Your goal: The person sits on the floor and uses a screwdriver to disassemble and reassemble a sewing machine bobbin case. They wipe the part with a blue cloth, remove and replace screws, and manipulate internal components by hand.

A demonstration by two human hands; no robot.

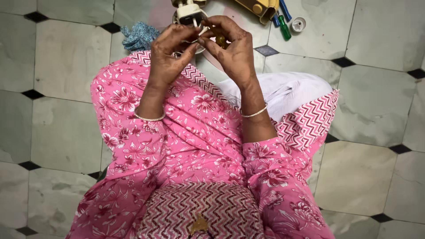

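Now, hands above lap:
Left hand (170, 55): pinches white plug (189, 13).
Right hand (232, 48): closed on small brass part (220, 41), beside plug.
Screwdrivers (283, 22): right of plug, on floor (66, 57).

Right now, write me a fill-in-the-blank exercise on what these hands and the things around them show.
1. Both hands, left hand and right hand, are raised above a lap covered in ____ floral cloth.
2. Each wrist wears a thin ____.
3. The crumpled blue cloth lies on the tiled ____.
4. The screwdrivers lie beside a ____ tool.

Missing words: pink; bangle; floor; yellow
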